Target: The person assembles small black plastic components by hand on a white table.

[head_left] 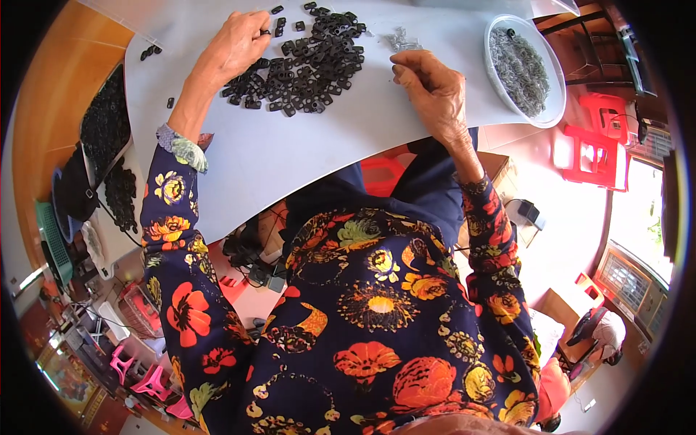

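Observation:
My left hand (235, 47) is over the far left of the pale table, fingers curled in a pinch with a small black plastic piece at the fingertips. Right beside it spreads a heap of small black plastic pieces (319, 65), many with holes through them. My right hand (435, 90) is to the right of the heap, thumb and fingertips pressed together. Whatever they hold is too small to make out. Just beyond those fingers lies a little pile of thin, clear or silvery bits (402, 40).
A round whitish tub (554, 109) of fine silvery pieces stands on the table's right. Several loose black pieces (150, 52) lie by the left edge. Beyond that edge are more black parts (109, 123). Red stools (594, 156) and another person (602, 333) are off to the right.

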Action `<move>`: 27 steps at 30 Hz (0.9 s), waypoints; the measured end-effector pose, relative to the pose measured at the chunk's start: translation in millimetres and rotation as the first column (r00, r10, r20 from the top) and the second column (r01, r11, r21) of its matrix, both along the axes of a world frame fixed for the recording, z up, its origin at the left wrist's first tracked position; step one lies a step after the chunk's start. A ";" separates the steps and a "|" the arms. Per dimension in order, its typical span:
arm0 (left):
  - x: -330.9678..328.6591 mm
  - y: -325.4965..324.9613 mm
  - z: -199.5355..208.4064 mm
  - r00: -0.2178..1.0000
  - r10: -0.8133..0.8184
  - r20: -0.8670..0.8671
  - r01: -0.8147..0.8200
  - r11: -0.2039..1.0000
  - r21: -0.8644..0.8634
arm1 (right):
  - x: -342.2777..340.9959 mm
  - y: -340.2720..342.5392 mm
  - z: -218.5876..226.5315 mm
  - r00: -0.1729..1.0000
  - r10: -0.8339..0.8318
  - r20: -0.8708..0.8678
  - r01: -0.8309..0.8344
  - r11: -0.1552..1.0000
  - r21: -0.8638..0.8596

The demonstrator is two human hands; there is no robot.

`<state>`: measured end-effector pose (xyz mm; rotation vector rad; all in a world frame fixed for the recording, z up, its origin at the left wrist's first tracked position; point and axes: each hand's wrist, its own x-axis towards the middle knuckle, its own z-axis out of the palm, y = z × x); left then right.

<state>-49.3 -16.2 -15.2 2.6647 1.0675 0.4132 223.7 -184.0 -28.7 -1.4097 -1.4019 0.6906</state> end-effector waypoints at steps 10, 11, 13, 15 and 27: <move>20.4 -36.3 8.7 0.897 0.209 0.391 -0.109 0.959 -0.263 | 3.4 -2.2 4.6 1.000 0.014 -0.001 -0.014 1.000 0.003; 24.1 -41.0 12.1 0.906 0.230 0.356 -0.083 0.920 -0.384 | 4.7 -2.2 3.8 1.000 0.020 -0.012 -0.020 1.000 -0.007; 34.4 -56.3 12.7 0.859 0.258 0.443 0.002 0.862 -0.507 | 1.4 -1.9 4.6 1.000 -0.006 -0.031 0.006 1.000 -0.003; 47.4 -70.7 15.2 0.804 0.318 0.503 0.103 0.758 -0.644 | -6.1 1.2 4.6 0.995 -0.026 -0.094 0.028 0.999 0.019; 87.3 -119.5 6.6 0.807 0.325 0.492 0.130 0.716 -0.686 | -23.9 -0.4 8.4 0.998 0.032 -0.046 -0.027 0.995 0.091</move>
